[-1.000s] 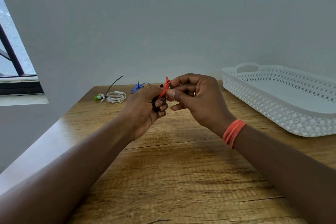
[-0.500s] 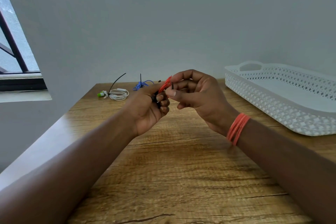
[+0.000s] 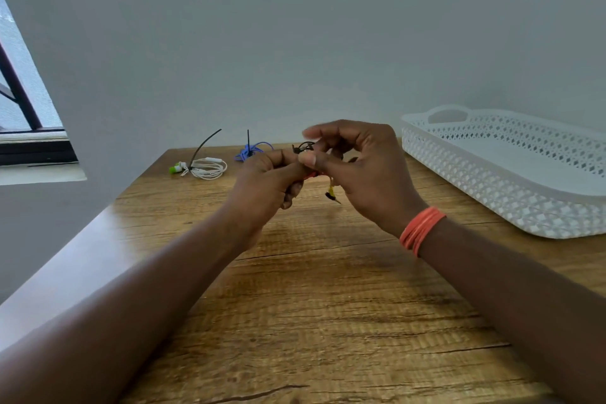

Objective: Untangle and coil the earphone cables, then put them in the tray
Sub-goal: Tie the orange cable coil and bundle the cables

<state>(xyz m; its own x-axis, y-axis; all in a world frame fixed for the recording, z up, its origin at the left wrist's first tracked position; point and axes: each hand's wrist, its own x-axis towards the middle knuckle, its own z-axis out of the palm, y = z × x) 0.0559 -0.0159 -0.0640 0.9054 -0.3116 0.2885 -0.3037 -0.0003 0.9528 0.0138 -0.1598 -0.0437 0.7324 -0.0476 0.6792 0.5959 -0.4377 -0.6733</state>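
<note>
Orange earphone cable (image 3: 311,175) bunched between both hands above the wooden tabletop (image 3: 328,305), mostly hidden by fingers; a yellow-and-black end (image 3: 331,193) dangles below the bundle. Left hand (image 3: 269,180) curled round the bundle, grip closed on it. Right hand (image 3: 360,167) pinches at the top of the bundle with thumb and a finger, other fingers lifted and blurred, so in motion. A thin black loop (image 3: 303,147), likely a cable tie, shows just above the pinch. Change: a second ago the orange strand stood up between the two hands; now it lies low in the left palm, the black loop shows on top, and the plug end hangs free. Judgement: coiling of this set looks finished and the step in hand is binding it; what remains is cinching and carrying it right. White perforated tray (image 3: 492,193) sits well apart to the right, nothing seen in it. At the far edge, a white coiled earphone set (image 3: 208,169) with green buds, tied, and a blue coiled set (image 3: 251,151), also tied, lie near each other, not yet in the tray. Orange bands (image 3: 421,229) on the right wrist
</note>
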